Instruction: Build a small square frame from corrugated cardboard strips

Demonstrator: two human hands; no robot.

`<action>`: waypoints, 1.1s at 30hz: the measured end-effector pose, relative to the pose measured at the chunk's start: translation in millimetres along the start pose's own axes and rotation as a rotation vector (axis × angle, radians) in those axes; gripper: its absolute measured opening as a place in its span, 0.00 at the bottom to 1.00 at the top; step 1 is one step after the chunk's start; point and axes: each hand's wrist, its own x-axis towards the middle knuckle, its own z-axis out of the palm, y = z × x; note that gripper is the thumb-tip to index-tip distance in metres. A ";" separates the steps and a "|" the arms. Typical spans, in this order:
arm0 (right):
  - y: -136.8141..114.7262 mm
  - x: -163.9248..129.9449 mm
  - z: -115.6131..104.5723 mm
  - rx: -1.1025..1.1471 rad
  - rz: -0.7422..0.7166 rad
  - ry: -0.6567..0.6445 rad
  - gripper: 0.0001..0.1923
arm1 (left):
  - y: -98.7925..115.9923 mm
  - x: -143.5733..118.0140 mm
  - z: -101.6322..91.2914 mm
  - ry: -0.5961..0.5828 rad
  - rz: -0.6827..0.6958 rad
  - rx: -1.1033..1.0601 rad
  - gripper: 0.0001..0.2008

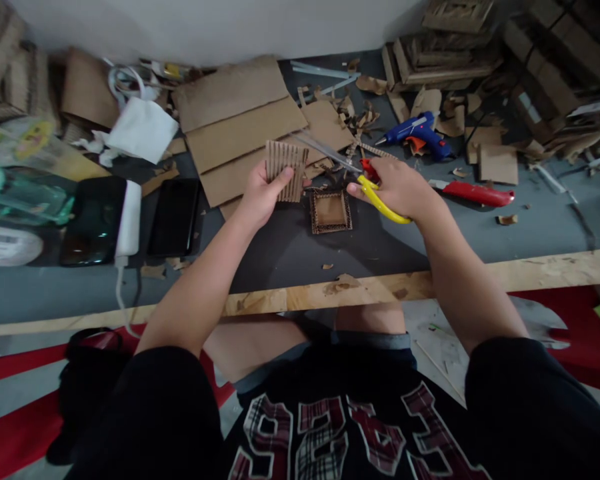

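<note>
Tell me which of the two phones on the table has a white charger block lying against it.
The left phone: the white charger block lies along its right edge. The right phone lies apart, with nothing on it.

Ribbed matt cardboard piece (286, 170); scissors (353, 173) steel blades, glossy yellow plastic handle.

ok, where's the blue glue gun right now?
Head view, upper right: the blue glue gun lies on the grey work surface among cardboard scraps, beyond the right hand, behind the red cutter.

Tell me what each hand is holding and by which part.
Left hand pinches the corrugated card at its lower left edge. Right hand holds the scissors by their yellow and red handles.
</note>
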 end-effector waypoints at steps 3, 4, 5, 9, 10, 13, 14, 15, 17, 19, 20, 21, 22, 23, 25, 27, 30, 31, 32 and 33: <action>-3.0 1.5 -0.2 -0.073 -0.008 -0.062 0.33 | -3.5 -0.6 -0.7 0.005 -0.004 0.012 0.30; -3.2 2.2 0.0 -0.090 -0.012 -0.077 0.33 | -4.1 -0.4 -1.4 -0.003 -0.012 0.009 0.30; -3.2 3.0 0.4 -0.103 -0.018 -0.087 0.33 | -4.4 0.0 -2.4 -0.010 -0.017 0.004 0.30; -1.9 4.8 2.4 -0.115 -0.030 -0.096 0.34 | -2.3 2.2 -7.0 -0.019 -0.022 -0.025 0.31; -1.7 5.0 2.8 -0.112 -0.036 -0.094 0.34 | -1.2 2.4 -7.8 -0.022 -0.027 -0.024 0.31; -1.4 5.1 3.3 -0.104 -0.059 -0.085 0.33 | 2.1 1.2 -8.7 -0.052 -0.060 -0.003 0.32; -1.4 5.0 3.2 -0.104 -0.065 -0.087 0.33 | 3.1 0.6 -8.6 -0.062 -0.070 0.002 0.32; -1.3 5.0 3.1 -0.106 -0.070 -0.090 0.33 | 3.9 0.0 -8.7 -0.072 -0.078 0.008 0.32; -1.0 4.8 3.0 -0.113 -0.082 -0.099 0.32 | 5.1 -0.9 -9.4 -0.091 -0.090 0.023 0.32; -0.7 4.5 3.0 -0.122 -0.095 -0.106 0.32 | 5.7 -1.3 -11.2 -0.109 -0.095 0.043 0.32; -0.6 4.4 3.2 -0.126 -0.104 -0.108 0.32 | 5.9 -1.4 -12.3 -0.115 -0.093 0.051 0.32; -0.5 4.4 3.3 -0.130 -0.111 -0.110 0.32 | 6.1 -1.5 -13.3 -0.118 -0.089 0.055 0.32; -0.6 4.4 3.5 -0.134 -0.114 -0.110 0.32 | 6.5 -1.7 -14.0 -0.121 -0.087 0.057 0.32; -0.7 4.5 3.7 -0.137 -0.117 -0.109 0.33 | 7.1 -2.0 -14.3 -0.121 -0.085 0.059 0.33; -1.1 4.8 4.1 -0.135 -0.123 -0.101 0.34 | 8.9 -2.9 -13.3 -0.121 -0.084 0.062 0.34; -1.5 5.0 4.7 -0.114 -0.142 -0.085 0.36 | 11.3 -4.3 -10.7 -0.125 -0.083 0.057 0.35; -2.0 4.5 6.4 -0.068 -0.179 -0.068 0.38 | 14.0 -5.9 -6.6 -0.129 -0.072 0.029 0.35; -2.2 4.1 7.3 -0.060 -0.185 -0.064 0.38 | 14.3 -6.1 -5.9 -0.131 -0.069 0.020 0.35; -2.5 3.6 8.2 -0.059 -0.187 -0.058 0.39 | 14.3 -6.1 -5.7 -0.132 -0.066 0.011 0.34; -2.9 3.2 9.1 -0.063 -0.186 -0.051 0.40 | 14.0 -6.0 -5.9 -0.133 -0.065 0.006 0.34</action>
